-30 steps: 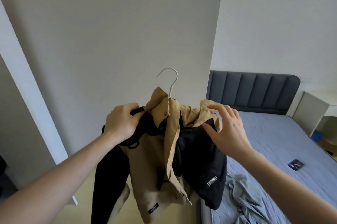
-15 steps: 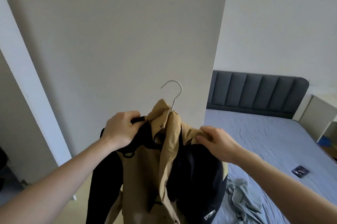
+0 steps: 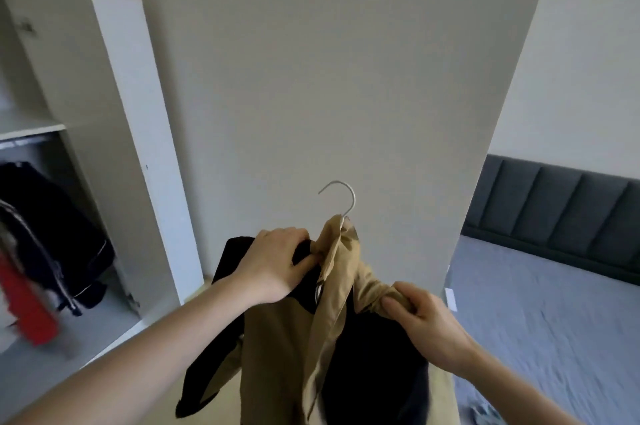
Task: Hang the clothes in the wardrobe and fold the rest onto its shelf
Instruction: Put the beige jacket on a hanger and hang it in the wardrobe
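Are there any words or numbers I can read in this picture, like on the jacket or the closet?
None can be read.
The tan and black jacket, held by the left hand and the right hand, shows no label here.
The white hanger hook is plain.
The clothes in the wardrobe are too blurred to show any writing.

Soft, even daylight, moderately bright; source not in view, with the right wall [image 3: 588, 43] brightest. The panel [image 3: 329, 78] reads flat grey, darkening toward its lower part. No glare, no hard shadows. Wardrobe [image 3: 52, 43] interior dimmer; the dark and red clothes [image 3: 31, 251] at the left edge smeared by motion blur. Wide-angle distortion: the verticals lean and splay outward. Hanger hook [image 3: 341, 197] and both hands fairly sharp; the jacket [image 3: 287, 355] loses detail in its black parts.
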The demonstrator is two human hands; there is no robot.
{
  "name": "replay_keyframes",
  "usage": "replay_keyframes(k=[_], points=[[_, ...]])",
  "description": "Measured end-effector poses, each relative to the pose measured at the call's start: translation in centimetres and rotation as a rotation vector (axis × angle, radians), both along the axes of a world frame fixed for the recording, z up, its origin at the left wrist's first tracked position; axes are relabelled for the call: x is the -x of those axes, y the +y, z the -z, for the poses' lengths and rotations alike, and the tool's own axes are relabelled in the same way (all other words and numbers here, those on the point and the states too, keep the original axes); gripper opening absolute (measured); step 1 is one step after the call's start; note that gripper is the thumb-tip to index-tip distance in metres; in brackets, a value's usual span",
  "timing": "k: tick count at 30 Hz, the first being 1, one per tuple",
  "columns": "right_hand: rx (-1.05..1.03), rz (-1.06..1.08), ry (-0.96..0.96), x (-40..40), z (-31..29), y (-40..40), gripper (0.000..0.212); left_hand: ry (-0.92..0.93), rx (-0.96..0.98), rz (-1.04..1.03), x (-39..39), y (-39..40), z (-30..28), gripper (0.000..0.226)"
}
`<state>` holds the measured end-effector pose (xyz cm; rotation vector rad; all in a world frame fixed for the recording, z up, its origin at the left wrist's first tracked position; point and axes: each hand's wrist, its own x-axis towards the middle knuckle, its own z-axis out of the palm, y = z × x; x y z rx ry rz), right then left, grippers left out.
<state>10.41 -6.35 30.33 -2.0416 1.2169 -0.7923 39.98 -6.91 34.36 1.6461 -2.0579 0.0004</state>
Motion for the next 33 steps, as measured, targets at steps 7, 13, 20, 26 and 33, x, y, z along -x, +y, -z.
replay_keyframes(k=[7,13,20,26,33], points=[[-0.071,-0.176,-0.065,-6.9,0.3,-2.4,0.033,0.138,0.129,-0.209,-5.1,5.1,1.3,0.055],[-0.076,-0.250,-0.098,-15.4,0.3,-3.6,0.029,0.266,0.092,-0.285,-10.1,9.0,0.9,0.038],[-0.096,-0.322,-0.138,-27.5,-0.1,-5.0,0.030,0.560,-0.049,-0.348,-18.6,9.9,1.1,0.051],[-0.178,-0.327,-0.199,-37.9,0.2,-5.6,0.026,0.515,-0.043,-0.414,-27.6,9.4,0.2,0.056],[-0.222,-0.368,-0.223,-48.3,-0.1,-5.5,0.028,0.183,0.064,-0.568,-36.6,7.5,0.2,0.023]])
